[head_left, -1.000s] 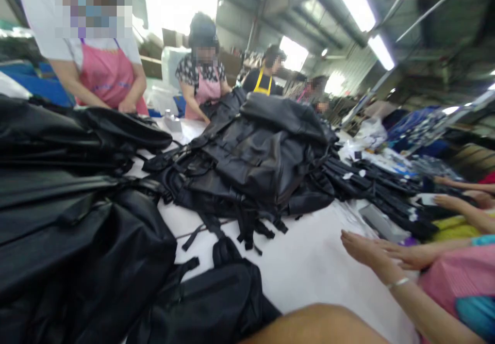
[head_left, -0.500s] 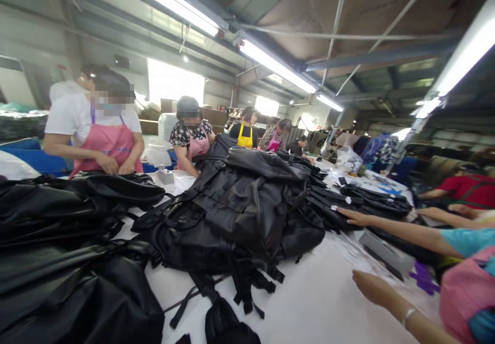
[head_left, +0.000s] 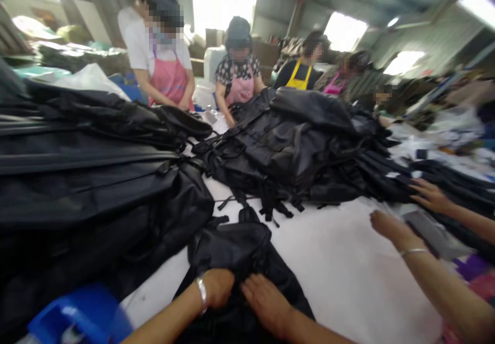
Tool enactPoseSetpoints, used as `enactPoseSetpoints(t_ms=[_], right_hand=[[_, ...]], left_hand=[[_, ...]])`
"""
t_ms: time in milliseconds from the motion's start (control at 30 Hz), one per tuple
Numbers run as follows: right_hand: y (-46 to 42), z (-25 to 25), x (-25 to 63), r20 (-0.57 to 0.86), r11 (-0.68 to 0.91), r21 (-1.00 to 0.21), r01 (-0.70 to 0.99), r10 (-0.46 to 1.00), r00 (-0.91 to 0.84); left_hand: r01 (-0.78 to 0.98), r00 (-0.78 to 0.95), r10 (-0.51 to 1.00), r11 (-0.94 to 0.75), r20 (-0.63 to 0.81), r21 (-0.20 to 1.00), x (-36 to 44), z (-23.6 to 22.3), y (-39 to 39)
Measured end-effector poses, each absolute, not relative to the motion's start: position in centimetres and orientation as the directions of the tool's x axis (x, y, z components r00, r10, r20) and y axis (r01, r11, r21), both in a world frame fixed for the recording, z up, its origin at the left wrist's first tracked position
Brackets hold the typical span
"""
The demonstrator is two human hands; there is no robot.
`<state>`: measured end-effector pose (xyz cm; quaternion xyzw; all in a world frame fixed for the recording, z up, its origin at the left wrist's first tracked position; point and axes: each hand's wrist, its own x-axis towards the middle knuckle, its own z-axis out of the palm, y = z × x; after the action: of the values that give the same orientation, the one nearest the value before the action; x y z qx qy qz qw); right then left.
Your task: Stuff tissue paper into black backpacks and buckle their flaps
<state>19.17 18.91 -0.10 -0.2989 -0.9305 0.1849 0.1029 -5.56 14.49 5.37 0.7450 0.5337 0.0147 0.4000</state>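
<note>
A black bag (head_left: 232,248) lies on the white table (head_left: 340,266) right in front of me. My left hand (head_left: 217,288), with a bracelet at the wrist, is closed in a fist and grips the bag's fabric near its lower edge. My right hand (head_left: 266,302) rests just beside it on the same bag, fingers stretched out and pointing left. The bag's lower part is hidden under my hands and arms.
A tall pile of black bags (head_left: 96,179) fills the left, another heap (head_left: 301,143) the middle. A blue bin (head_left: 77,318) sits at bottom left. A co-worker's hands (head_left: 390,225) reach in from the right. Several aproned people (head_left: 166,70) stand across the table.
The view swung up toward the ceiling and back down. Both my hands have come into view on the black bag, where only a forearm showed before. The co-worker's hands shifted on the right.
</note>
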Motion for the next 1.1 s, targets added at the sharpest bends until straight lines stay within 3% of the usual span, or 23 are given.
enactPoseSetpoints(t_ms=[67,167,267,333,400,567,633,733,900,1000,1100], right_hand=[[13.7,-2.5,13.3,-0.059,0.747,-0.411,0.523,0.550,-0.833],[11.5,-3.1,10.8,-0.195,0.698,-0.425,0.576,0.551,-0.811],[12.8,-1.1,11.7,-0.189,0.631,-0.510,0.585,0.582,-0.791],[13.1,0.6,12.1,-0.168,0.612,-0.544,0.574,0.591,-0.789],[12.5,1.9,11.9,-0.152,0.601,-0.573,0.558,0.591,-0.792],[11.4,3.4,9.8,-0.067,0.492,-0.725,0.482,0.646,-0.760],[11.9,3.9,8.4,-0.016,0.498,-0.731,0.466,0.671,-0.741],[13.1,4.5,5.9,0.044,0.629,-0.634,0.450,0.610,-0.791],[14.6,3.9,1.2,-0.026,0.946,-0.262,0.190,0.189,-0.982],[15.3,2.7,-1.1,-0.112,0.991,-0.120,0.060,0.047,-0.993],[16.4,2.1,-2.2,-0.169,0.996,-0.085,-0.034,-0.048,-0.984]], left_hand=[[0.772,0.417,0.796,-0.055,-0.440,0.633,-6.6,5.4,11.7],[0.680,0.366,0.887,-0.048,-0.281,0.732,-8.7,6.6,9.7],[0.579,0.048,0.990,0.080,-0.132,0.812,-11.2,7.1,7.3],[0.500,-0.212,0.966,0.239,-0.150,0.832,-12.6,6.3,4.7],[0.443,-0.367,0.911,0.350,-0.190,0.826,-13.2,4.7,1.8],[0.517,-0.318,0.932,0.322,-0.172,0.793,-11.5,1.4,-2.6],[0.543,-0.282,0.947,0.288,-0.152,0.789,-10.5,1.1,-2.4],[0.582,-0.298,0.943,0.301,-0.146,0.755,-9.5,1.5,-1.4],[0.613,-0.336,0.937,0.296,-0.097,0.732,-8.6,1.3,-1.0],[0.638,-0.327,0.942,0.279,-0.076,0.718,-8.4,0.7,-1.1],[0.705,-0.275,0.959,0.251,-0.071,0.663,-9.0,0.9,-0.7]])
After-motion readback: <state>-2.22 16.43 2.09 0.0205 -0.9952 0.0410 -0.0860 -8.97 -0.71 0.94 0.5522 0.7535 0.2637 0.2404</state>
